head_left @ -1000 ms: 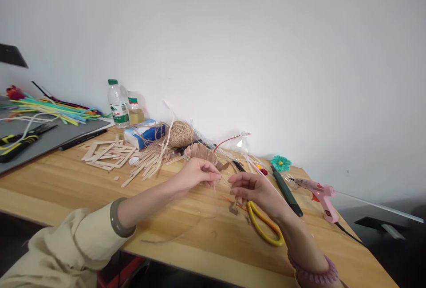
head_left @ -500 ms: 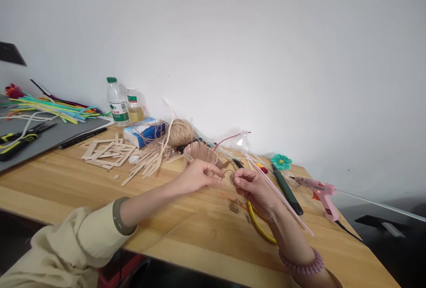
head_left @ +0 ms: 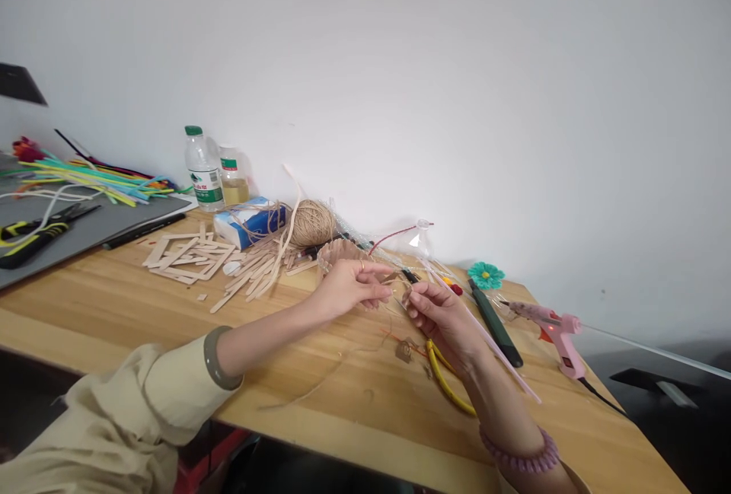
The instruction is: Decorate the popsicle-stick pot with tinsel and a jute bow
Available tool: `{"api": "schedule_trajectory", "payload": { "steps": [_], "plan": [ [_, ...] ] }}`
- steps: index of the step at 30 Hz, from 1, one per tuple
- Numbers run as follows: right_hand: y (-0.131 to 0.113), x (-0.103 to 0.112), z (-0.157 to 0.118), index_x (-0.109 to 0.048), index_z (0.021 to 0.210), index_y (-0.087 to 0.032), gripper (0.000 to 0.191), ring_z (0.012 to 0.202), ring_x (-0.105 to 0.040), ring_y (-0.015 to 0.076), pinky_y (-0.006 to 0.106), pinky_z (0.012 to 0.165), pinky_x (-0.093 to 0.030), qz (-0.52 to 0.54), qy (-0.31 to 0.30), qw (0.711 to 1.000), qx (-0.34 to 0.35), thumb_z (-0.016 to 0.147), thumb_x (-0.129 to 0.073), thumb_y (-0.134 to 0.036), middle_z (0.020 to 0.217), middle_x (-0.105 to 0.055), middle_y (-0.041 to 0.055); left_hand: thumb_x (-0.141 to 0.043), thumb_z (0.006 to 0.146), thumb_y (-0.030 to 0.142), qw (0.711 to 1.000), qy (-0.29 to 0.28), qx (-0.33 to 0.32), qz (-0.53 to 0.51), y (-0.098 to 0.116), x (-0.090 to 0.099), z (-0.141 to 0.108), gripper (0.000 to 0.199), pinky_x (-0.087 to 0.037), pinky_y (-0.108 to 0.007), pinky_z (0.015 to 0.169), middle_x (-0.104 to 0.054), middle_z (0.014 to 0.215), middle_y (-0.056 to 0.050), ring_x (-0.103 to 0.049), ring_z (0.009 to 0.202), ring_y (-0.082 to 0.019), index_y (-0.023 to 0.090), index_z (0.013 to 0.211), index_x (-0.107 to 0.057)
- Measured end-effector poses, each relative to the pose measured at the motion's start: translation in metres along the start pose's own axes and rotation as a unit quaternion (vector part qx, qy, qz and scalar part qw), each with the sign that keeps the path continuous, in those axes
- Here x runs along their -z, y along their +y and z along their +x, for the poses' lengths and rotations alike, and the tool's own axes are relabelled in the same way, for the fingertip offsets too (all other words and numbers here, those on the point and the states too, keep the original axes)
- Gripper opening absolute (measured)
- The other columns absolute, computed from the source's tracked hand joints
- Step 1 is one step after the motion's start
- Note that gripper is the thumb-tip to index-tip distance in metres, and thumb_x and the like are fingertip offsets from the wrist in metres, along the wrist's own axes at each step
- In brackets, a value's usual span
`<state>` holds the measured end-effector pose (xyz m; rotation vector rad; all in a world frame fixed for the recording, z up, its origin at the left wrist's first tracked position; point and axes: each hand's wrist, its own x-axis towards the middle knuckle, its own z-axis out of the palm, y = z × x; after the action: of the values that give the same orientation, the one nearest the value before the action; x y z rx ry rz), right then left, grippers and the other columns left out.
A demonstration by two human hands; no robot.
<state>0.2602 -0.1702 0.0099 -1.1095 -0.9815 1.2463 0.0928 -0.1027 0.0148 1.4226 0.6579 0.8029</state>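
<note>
Over the middle of the table my two hands are close together, working a thin strand of brown twine (head_left: 320, 385). The fingertips of my left hand (head_left: 348, 286) are pinched near one part of it. My right hand (head_left: 442, 317) is closed, with thumb and forefinger on a small brown bit of the twine. A loose length trails down to the left across the wood. Just behind my left hand sits a brown scalloped basket (head_left: 339, 252), partly covered by it. Below my right hand lie a small brown piece (head_left: 403, 351) and a yellow ring-shaped handle (head_left: 448, 384).
A ball of twine (head_left: 311, 222), a tissue pack (head_left: 250, 223) and wooden sticks (head_left: 251, 269) lie left of centre. Two bottles (head_left: 204, 178) stand behind. To the right are a dark green cutter (head_left: 496, 326), a teal flower (head_left: 485, 275) and a pink glue gun (head_left: 557, 326) with its cord.
The small loop between my hands has shifted, and a longer strand now trails across the table. My left hand has moved slightly up and to the right.
</note>
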Motion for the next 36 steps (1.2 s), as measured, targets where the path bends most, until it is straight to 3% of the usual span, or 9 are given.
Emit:
{"api": "schedule_trajectory", "payload": {
  "steps": [2, 7, 11, 14, 20, 23, 28, 33, 36],
  "plan": [
    [-0.002, 0.002, 0.001, -0.069, 0.066, -0.02, 0.024, 0.052, -0.052, 0.0049, 0.015, 0.05, -0.04, 0.01, 0.006, 1.0, 0.006, 0.053, -0.084, -0.034, 0.058, -0.062, -0.0037, -0.074, 0.062, 0.027, 1.0, -0.013, -0.005, -0.004, 0.001, 0.0, 0.001, 0.043, -0.041, -0.017, 0.045, -0.061, 0.052, 0.002, -0.054, 0.046, -0.008, 0.013, 0.102, -0.067],
    [-0.006, 0.002, 0.0, -0.07, 0.069, -0.021, 0.022, 0.056, -0.058, 0.0058, 0.015, 0.054, -0.045, 0.023, 0.018, 0.999, 0.014, 0.053, -0.084, -0.026, 0.063, -0.066, -0.0032, -0.072, 0.065, 0.034, 0.998, -0.034, -0.031, 0.03, -0.001, -0.002, 0.002, 0.028, -0.042, -0.018, 0.046, -0.059, 0.047, 0.002, -0.053, 0.044, -0.008, 0.012, 0.083, -0.071],
    [-0.005, 0.002, -0.001, -0.071, 0.07, -0.022, 0.024, 0.059, -0.061, 0.0082, 0.017, 0.058, -0.048, 0.028, 0.03, 0.999, 0.023, 0.051, -0.085, -0.026, 0.063, -0.068, -0.0027, -0.069, 0.069, 0.034, 0.997, -0.051, -0.037, 0.055, -0.012, -0.003, 0.005, 0.037, -0.042, -0.02, 0.047, -0.062, 0.049, 0.001, -0.053, 0.044, -0.01, 0.014, 0.1, -0.067],
    [-0.004, 0.001, -0.001, -0.072, 0.072, -0.022, 0.025, 0.061, -0.062, 0.01, 0.02, 0.061, -0.05, 0.026, 0.034, 0.998, 0.036, 0.05, -0.085, -0.028, 0.064, -0.069, -0.0016, -0.064, 0.073, 0.032, 0.993, -0.056, -0.059, 0.081, -0.018, -0.003, 0.005, 0.026, -0.041, -0.022, 0.048, -0.063, 0.052, -0.001, -0.053, 0.046, -0.011, 0.013, 0.09, -0.07],
    [0.001, -0.003, -0.003, -0.075, 0.076, -0.024, 0.028, 0.061, -0.058, 0.0116, 0.024, 0.061, -0.047, 0.008, 0.036, 0.997, 0.074, 0.052, -0.083, -0.035, 0.064, -0.067, -0.0007, -0.07, 0.065, 0.02, 0.989, 0.017, -0.113, 0.094, -0.013, -0.007, 0.002, 0.006, -0.043, -0.026, 0.074, -0.068, 0.083, -0.005, -0.058, 0.081, -0.016, 0.017, 0.069, -0.072],
    [0.005, -0.006, -0.004, -0.074, 0.075, -0.025, 0.023, 0.06, -0.054, 0.011, 0.025, 0.06, -0.044, -0.009, 0.037, 0.994, 0.099, 0.055, -0.082, -0.035, 0.064, -0.064, -0.0013, -0.07, 0.065, 0.019, 0.992, 0.02, -0.095, 0.076, -0.011, -0.01, -0.002, 0.006, -0.044, -0.027, 0.071, -0.068, 0.073, -0.004, -0.059, 0.072, -0.016, 0.016, 0.069, -0.072],
    [0.01, -0.006, -0.003, -0.072, 0.073, -0.026, 0.014, 0.06, -0.049, 0.011, 0.026, 0.059, -0.041, -0.04, 0.044, 0.988, 0.142, 0.063, -0.077, -0.034, 0.069, -0.063, -0.0017, -0.071, 0.062, 0.019, 0.998, 0.009, -0.058, 0.028, -0.013, -0.016, -0.006, 0.013, -0.045, -0.025, 0.067, -0.07, 0.074, -0.003, -0.061, 0.07, -0.015, 0.015, 0.075, -0.072],
    [0.013, -0.007, -0.004, -0.07, 0.072, -0.026, 0.007, 0.067, -0.052, 0.0125, 0.026, 0.064, -0.042, -0.07, 0.049, 0.981, 0.172, 0.067, -0.074, -0.028, 0.072, -0.065, -0.0015, -0.071, 0.063, 0.025, 1.0, 0.011, -0.023, -0.012, -0.016, -0.017, -0.008, 0.014, -0.04, -0.021, 0.053, -0.064, 0.06, 0.002, -0.053, 0.054, -0.009, 0.015, 0.073, -0.07],
    [0.012, -0.009, -0.006, -0.069, 0.071, -0.026, 0.006, 0.071, -0.055, 0.0134, 0.026, 0.067, -0.043, -0.085, 0.056, 0.978, 0.185, 0.068, -0.073, -0.025, 0.073, -0.065, -0.0017, -0.072, 0.062, 0.024, 0.998, 0.006, -0.002, -0.061, -0.016, -0.018, -0.009, 0.014, -0.042, -0.021, 0.053, -0.061, 0.055, 0.003, -0.052, 0.05, -0.008, 0.014, 0.072, -0.068]
  ]
}}
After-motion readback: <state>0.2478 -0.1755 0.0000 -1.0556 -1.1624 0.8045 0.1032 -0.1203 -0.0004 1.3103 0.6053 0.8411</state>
